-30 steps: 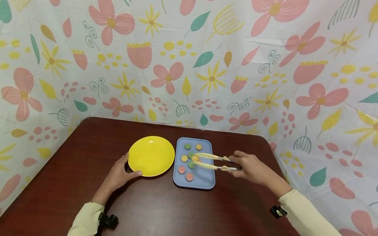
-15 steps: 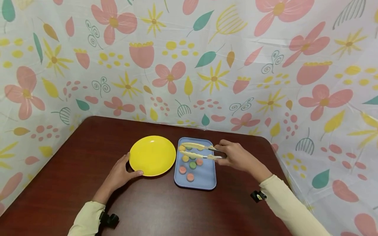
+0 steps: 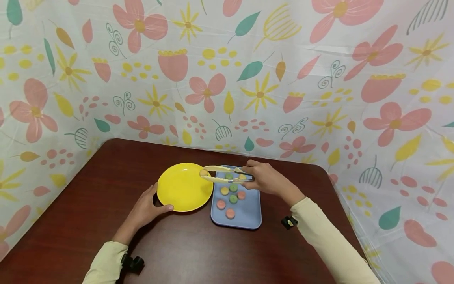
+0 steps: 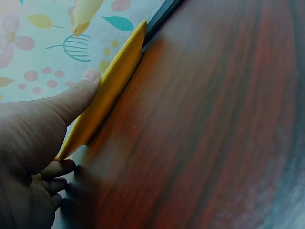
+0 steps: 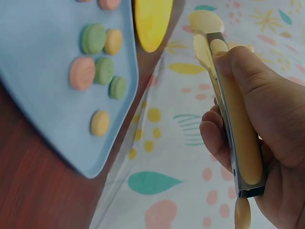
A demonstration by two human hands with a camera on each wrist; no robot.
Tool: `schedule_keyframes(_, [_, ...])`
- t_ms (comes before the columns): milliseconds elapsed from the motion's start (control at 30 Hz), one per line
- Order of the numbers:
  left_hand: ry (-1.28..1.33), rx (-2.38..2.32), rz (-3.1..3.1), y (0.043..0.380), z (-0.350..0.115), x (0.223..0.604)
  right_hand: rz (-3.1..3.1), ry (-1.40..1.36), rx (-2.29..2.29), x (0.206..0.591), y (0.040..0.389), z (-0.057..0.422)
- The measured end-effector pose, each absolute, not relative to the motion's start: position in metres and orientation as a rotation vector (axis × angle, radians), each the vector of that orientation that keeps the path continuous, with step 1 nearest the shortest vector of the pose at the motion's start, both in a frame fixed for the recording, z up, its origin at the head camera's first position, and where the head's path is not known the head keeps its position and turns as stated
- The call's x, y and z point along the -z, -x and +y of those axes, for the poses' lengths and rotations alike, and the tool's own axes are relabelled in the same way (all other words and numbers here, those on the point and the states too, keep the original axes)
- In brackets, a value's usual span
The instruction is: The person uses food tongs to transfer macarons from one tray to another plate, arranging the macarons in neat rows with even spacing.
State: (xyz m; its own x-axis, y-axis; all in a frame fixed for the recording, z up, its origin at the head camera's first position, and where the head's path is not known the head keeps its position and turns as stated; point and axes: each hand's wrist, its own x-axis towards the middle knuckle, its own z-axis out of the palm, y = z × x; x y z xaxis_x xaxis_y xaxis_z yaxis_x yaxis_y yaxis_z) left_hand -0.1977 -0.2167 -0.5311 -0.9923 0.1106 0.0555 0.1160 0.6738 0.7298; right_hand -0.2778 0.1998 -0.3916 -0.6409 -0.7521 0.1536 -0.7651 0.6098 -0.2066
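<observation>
My left hand [image 3: 149, 206] holds the left edge of a round yellow plate [image 3: 181, 191]. In the left wrist view its thumb [image 4: 86, 87] lies on the rim, with fingers curled at the lower edge. My right hand [image 3: 267, 178] grips a pair of tongs [image 3: 220, 168] with cream tips and metal arms. A yellow macaron [image 3: 203, 172] is pinched between the tips, above the plate's right part. Right of the plate lies a blue tray [image 3: 246, 215] with several green, pink and yellow macarons, among them a pink macaron [image 3: 230, 213]; the tongs partly cover its far end.
Plate and tray stand side by side on a dark brown wooden table [image 3: 198, 248]. Behind and at the sides hangs a white floral-patterned cloth [image 3: 227, 59]. The table's far edge runs just beyond the tray.
My right hand has lifted the yellow macaron with the tongs from the tray and carried it left, over the plate. My left hand has kept its place on the plate.
</observation>
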Motion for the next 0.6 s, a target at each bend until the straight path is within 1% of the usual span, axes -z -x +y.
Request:
schedule_keyframes(300, [0.213, 1.282, -2.846, 0.197, -0.216, 0.532, -2.750, -1.373, -0.392, 0.392, 0.293, 0.175])
schedule_keyframes(600, [0.176, 1.272, -2.870, 0.198, -0.216, 0.530, -2.749, -1.427, -0.356, 0.397, 0.308, 0.154])
